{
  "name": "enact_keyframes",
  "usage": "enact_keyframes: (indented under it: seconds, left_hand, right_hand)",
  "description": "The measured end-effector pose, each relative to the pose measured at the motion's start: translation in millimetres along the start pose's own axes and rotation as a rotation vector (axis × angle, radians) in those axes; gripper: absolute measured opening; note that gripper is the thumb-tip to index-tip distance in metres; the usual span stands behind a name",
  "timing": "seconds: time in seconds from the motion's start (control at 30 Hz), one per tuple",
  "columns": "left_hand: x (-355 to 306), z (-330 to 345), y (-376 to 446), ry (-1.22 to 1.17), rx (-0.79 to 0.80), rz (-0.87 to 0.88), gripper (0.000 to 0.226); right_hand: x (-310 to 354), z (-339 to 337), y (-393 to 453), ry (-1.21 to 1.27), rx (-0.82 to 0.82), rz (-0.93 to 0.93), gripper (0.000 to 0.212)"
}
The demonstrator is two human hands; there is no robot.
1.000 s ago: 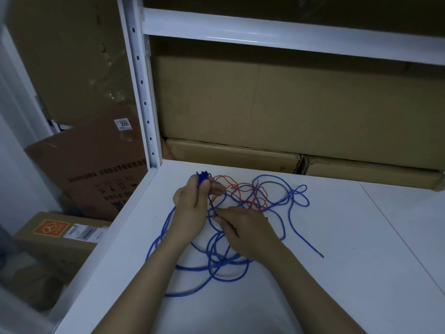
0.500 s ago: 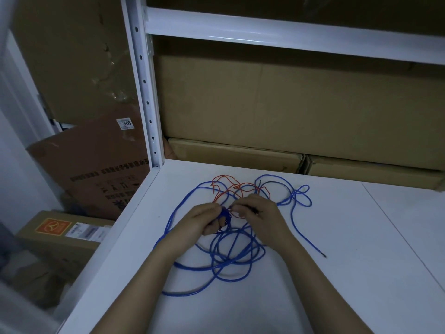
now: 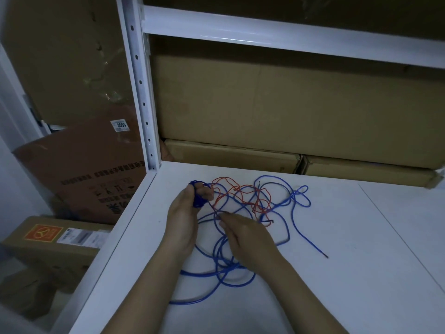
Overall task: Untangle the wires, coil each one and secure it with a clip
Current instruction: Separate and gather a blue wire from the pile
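Observation:
A long blue wire [image 3: 286, 227] lies in loose loops on the white shelf [image 3: 361, 273], tangled with a thin orange wire [image 3: 238, 189] at the back. My left hand [image 3: 185, 218] holds a small coil of the blue wire [image 3: 198, 201] wound round its fingers, raised near the shelf's back left. My right hand [image 3: 248, 235] lies over the blue loops just right of it, fingertips pinching a blue strand. A bare wire end [image 3: 325, 256] points to the right. No clip shows.
Cardboard boxes [image 3: 277, 116] fill the back of the shelf under an upper white beam [image 3: 265, 32]. A white upright post [image 3: 142, 92] stands at the shelf's left corner. More boxes [image 3: 72, 179] sit on the floor to the left.
My left hand has gone up and back to the left with the blue coil. My right hand has dropped down toward the loops, drawing a strand along.

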State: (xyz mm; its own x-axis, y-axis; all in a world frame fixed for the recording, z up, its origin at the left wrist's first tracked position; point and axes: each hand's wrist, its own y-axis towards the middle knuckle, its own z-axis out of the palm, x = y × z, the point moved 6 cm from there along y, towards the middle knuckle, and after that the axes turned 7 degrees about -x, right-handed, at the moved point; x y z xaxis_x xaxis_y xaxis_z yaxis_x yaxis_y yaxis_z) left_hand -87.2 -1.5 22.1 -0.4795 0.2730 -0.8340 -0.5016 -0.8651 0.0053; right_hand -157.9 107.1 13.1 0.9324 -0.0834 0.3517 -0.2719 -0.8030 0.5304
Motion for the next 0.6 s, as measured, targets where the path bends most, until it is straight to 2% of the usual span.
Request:
enact_keyframes:
  seconds: [0.07, 0.1, 0.13, 0.2, 0.3, 0.37, 0.43, 0.5, 0.6]
  left_hand:
    - [-3, -2, 4, 0.229, -0.013, 0.115, 0.030]
    - [-2, -2, 4, 0.347, -0.004, 0.152, 0.028]
    - [0, 0, 2, 0.450, 0.025, 0.182, 0.026]
    - [6, 3, -2, 0.629, 0.112, 0.214, 0.023]
    - [14, 6, -10, 0.689, 0.249, 0.136, 0.025]
    - [15, 8, -15, 0.701, 0.332, 0.101, 0.032]
    - [15, 9, -19, 0.712, 0.389, 0.069, 0.037]
    - [17, 9, -20, 0.659, 0.407, 0.008, 0.039]
    - [18, 7, -20, 0.568, 0.386, -0.072, 0.035]
  right_hand:
    - [9, 1, 0, -0.105, 0.008, -0.094, 0.023]
    - [12, 1, 1, -0.132, -0.006, -0.134, 0.033]
    - [14, 0, 2, -0.146, -0.024, -0.164, 0.041]
    - [21, -9, 6, -0.185, -0.097, -0.242, 0.038]
    - [24, -30, 11, -0.256, -0.245, -0.351, 0.011]
    - [17, -41, 13, -0.202, -0.333, -0.334, 0.021]
    - [7, -48, 15, 0.001, -0.386, -0.197, 0.017]
    - [-5, -49, 15, 0.268, -0.395, 0.051, 0.005]
    - [-17, -36, 11, 0.638, -0.339, 0.418, 0.015]
